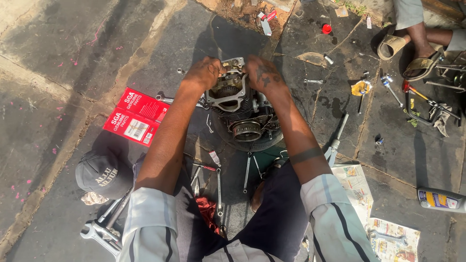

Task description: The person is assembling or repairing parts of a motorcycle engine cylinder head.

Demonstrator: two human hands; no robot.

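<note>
Item, centre of the frame: a small engine block (pixel 242 109), finned and oily, set on dark stone paving (pixel 160 53), its open top turned toward the upper edge. The left hand (pixel 205 73) is laid on the block's upper left corner, fingers curled down over the metal edge; the right hand (pixel 263 73) is pressed on the upper right corner, fingers bent around the casting. Whether anything small is pinched under either hand cannot be told. Left of centre, two red cartons (pixel 137 116); lower left, a dark cap (pixel 103 172) and large spanners (pixel 103 228). Slim wrenches (pixel 218 187) are spread just below the block, between the knees. At right, newspaper sheets (pixel 374 213), a grey bottle (pixel 441 199), scattered tools and another person's sandalled feet (pixel 412 53). Risk, as judged: the greasy casting could slip or tip under uneven pressure, and loose wrenches close by could be knocked or trap fingers.
</note>
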